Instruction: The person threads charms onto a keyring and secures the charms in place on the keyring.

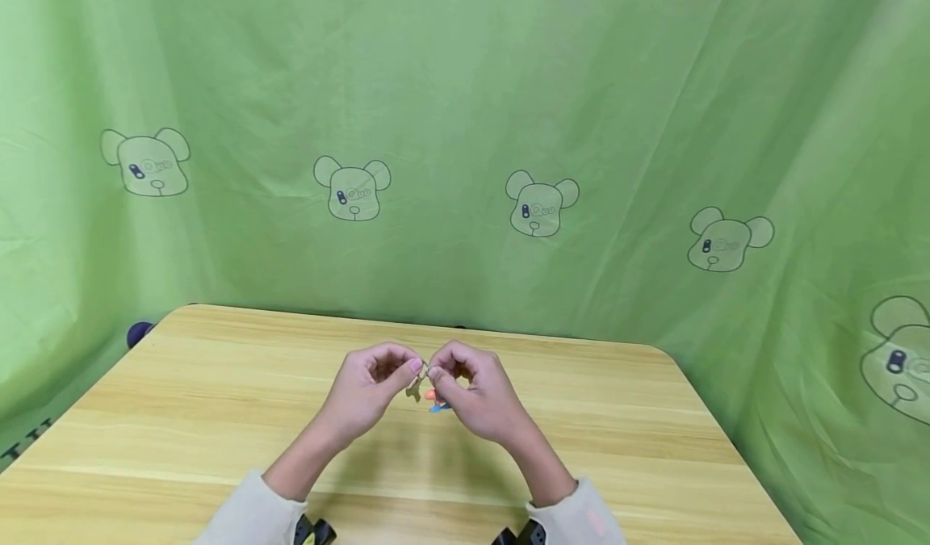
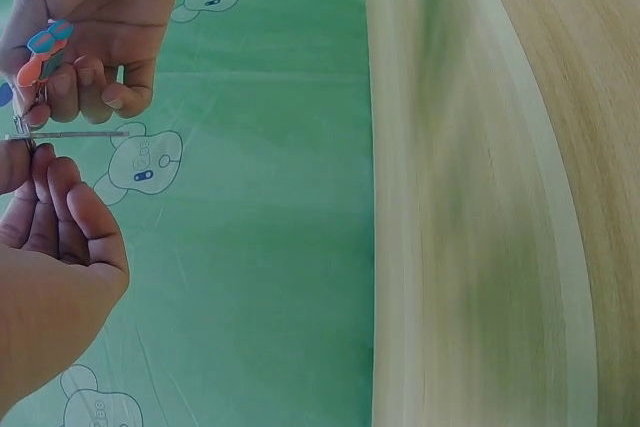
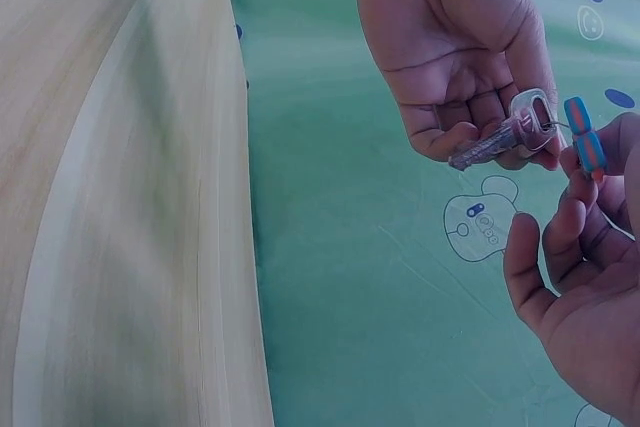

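Both hands meet above the middle of the wooden table (image 1: 218, 400). My left hand (image 1: 410, 367) pinches a silver key (image 3: 500, 137) by its head, with the fingers curled round it. My right hand (image 1: 439, 370) pinches the thin wire ring at the key's head, and a small orange and blue tag (image 3: 585, 142) hangs from that ring. In the left wrist view the key (image 2: 70, 134) shows edge-on between the left hand (image 2: 30, 162) and the right hand (image 2: 60, 97), with the tag (image 2: 45, 47) above it. From the head camera the tag (image 1: 434, 400) dangles just below the fingers.
A green cloth printed with bear faces (image 1: 538, 206) hangs behind and to both sides of the table. The table's far edge (image 1: 436, 327) lies just beyond the hands. Grey sleeves (image 1: 247, 517) cover both forearms near the front edge.
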`<control>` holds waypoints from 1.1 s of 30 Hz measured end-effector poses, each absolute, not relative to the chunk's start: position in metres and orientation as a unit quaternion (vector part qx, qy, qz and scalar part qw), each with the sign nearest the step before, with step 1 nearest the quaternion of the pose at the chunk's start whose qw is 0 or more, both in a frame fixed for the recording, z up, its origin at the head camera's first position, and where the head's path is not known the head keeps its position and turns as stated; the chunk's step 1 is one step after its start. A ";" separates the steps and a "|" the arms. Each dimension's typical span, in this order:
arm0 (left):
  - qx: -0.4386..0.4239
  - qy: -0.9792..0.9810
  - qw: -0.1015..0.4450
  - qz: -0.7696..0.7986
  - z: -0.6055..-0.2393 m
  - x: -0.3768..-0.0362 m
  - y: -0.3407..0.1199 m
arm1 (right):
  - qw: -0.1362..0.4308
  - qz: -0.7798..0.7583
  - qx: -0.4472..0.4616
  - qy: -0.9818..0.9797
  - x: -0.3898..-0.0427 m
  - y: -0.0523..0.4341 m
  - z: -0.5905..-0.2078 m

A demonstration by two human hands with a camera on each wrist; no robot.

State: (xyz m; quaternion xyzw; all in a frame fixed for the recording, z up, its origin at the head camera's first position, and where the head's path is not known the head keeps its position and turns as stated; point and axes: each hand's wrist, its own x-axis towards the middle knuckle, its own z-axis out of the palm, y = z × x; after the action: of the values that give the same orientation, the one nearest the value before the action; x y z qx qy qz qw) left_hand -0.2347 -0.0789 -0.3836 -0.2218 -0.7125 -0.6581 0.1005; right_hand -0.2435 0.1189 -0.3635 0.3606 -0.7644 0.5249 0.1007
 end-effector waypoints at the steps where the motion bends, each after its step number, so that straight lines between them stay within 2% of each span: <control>1: -0.221 -0.713 0.100 -0.658 -0.384 -0.235 -0.079 | 0.101 0.525 0.361 -0.764 -0.243 0.119 -0.363; 14: -0.211 -0.713 0.097 -0.662 -0.384 -0.235 -0.079 | 0.095 0.528 0.371 -0.758 -0.244 0.117 -0.364; 25: -0.223 -0.733 0.032 -0.642 -0.382 -0.235 -0.079 | 0.089 0.519 0.365 -0.768 -0.245 0.119 -0.366; 33: -0.201 -0.742 0.046 -0.638 -0.381 -0.235 -0.079 | 0.083 0.513 0.355 -0.777 -0.244 0.119 -0.364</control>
State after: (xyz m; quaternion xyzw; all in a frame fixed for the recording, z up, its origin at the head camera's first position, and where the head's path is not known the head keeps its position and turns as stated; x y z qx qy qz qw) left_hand -0.2351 -0.0794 -0.3814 -0.2015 -0.7417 -0.6381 0.0457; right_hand -0.2440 0.1189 -0.3643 0.3548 -0.7773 0.5128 0.0827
